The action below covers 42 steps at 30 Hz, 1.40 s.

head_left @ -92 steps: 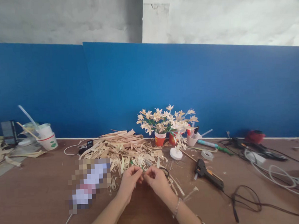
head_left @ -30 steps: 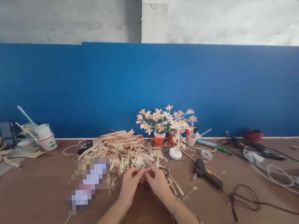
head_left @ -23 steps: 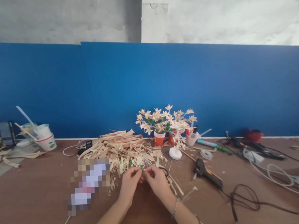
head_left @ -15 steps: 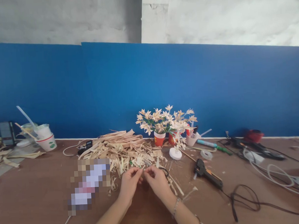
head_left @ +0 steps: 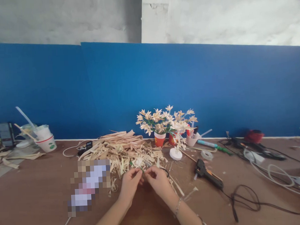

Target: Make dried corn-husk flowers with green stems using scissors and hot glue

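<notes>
My left hand [head_left: 130,183] and my right hand [head_left: 156,182] meet fingertip to fingertip at the front of a heap of dry husk strips [head_left: 126,148]. Both are closed in a pinch around a thin green stem [head_left: 143,170]. A pale flower [head_left: 138,161] shows just above the fingertips, against the husks; whether it joins the stem is hard to make out. Scissors [head_left: 165,172], partly hidden, lie behind my right hand. Beyond it, husk flowers [head_left: 158,116] stand in red paper cups [head_left: 159,139], with a white round base [head_left: 176,154] in front.
A black glue gun [head_left: 204,173], its cable [head_left: 246,206] and a tape roll [head_left: 207,155] lie to the right. White cords and a power strip are farther right. A pixelated object [head_left: 90,188] lies left of my hands; a white cup [head_left: 47,143] stands at the far left.
Both hands stay nearly in place. The green stem and the pale flower above the fingertips show more clearly now.
</notes>
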Motion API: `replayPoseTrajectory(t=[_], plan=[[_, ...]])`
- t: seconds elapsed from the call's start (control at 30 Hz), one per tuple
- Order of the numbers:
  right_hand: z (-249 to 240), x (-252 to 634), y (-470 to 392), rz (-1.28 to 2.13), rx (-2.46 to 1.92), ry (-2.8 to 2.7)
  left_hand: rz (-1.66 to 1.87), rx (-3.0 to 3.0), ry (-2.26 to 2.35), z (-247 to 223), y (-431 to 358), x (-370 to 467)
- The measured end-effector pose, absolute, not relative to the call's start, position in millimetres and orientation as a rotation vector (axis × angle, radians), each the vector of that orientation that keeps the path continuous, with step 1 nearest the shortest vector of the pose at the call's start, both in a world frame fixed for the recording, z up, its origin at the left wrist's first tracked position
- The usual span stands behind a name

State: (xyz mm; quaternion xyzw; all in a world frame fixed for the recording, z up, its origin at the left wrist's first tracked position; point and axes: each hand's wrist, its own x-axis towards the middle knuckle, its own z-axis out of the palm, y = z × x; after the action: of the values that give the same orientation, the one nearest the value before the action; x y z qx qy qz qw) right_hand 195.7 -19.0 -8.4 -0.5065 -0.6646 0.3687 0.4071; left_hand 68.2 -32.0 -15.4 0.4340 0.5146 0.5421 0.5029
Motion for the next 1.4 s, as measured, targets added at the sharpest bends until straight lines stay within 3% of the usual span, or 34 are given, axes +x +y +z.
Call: replayPoseTrajectory(t=[0.83,1.13,1.4], plan=[[-8.9,191.1,-23.1,0.695,-1.262,-1.708,1.375,1.005,1.272,-13.4,-34.5,71.2],[-13.5,204.9,-9.0,1.422,-1.081,-1.547,1.278,1.059,1.211,-7.3,-31.8,66.9],[-6.0,201.5,-14.1,1.551,-1.042,-1.327,1.28,1.034,1.126,-4.8,-33.7,67.3]])
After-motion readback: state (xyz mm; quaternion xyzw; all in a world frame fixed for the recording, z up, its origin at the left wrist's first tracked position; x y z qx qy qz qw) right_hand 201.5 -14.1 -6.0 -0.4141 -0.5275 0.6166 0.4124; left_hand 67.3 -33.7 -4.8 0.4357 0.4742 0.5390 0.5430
